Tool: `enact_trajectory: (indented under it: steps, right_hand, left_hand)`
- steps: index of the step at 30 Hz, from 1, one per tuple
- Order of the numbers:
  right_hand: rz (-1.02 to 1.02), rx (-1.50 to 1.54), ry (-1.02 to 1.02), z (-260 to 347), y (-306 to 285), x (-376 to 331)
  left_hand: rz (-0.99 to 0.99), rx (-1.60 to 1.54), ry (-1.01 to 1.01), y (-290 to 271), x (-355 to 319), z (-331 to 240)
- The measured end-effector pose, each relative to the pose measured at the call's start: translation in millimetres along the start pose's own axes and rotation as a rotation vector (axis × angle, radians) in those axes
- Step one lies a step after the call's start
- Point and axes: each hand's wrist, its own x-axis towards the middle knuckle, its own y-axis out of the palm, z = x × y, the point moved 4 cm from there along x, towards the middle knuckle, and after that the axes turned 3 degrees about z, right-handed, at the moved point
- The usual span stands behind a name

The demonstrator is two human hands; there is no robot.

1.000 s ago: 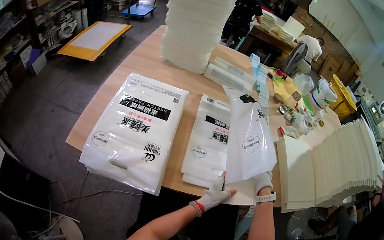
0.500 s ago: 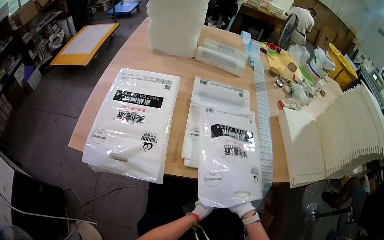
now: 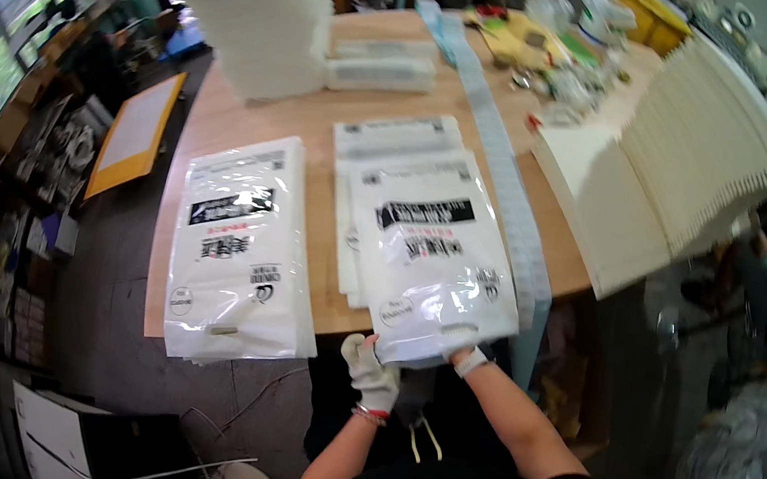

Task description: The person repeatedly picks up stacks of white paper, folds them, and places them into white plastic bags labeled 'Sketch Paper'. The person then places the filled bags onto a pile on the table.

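A clear plastic bag of white sheets [image 3: 434,273] with black and red print lies tilted over other bags, its near end past the table edge. My left hand [image 3: 370,379], in a white glove, is closed at the bag's near left corner, its fingertips at the edge. My right hand [image 3: 463,355] grips the near edge by the handle slot; most of its fingers are hidden under the bag. Beneath and behind lies another printed bag [image 3: 391,134]. To the left, a pile of similar bags [image 3: 243,262] overhangs the table edge.
A tall white stack [image 3: 240,3] stands at the far left of the wooden table [image 3: 322,123], beside wrapped bundles [image 3: 381,75]. A pale blue strip [image 3: 497,137] runs along the right. Beyond it, a fanned stack of white boards [image 3: 702,156] leans. Tape and scraps clutter the back.
The bag has moved forward and left onto the other bags, with my right hand following. My left hand has shifted to its near left corner. The view has turned and tilted.
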Motion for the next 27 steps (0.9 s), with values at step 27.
enact_trajectory:
  steps: [27]
  right_hand:
    - [-0.29, 0.745, 0.575, -154, -131, -43]
  left_hand:
    - [1.276, -1.039, -1.129, 208, 1, -101]
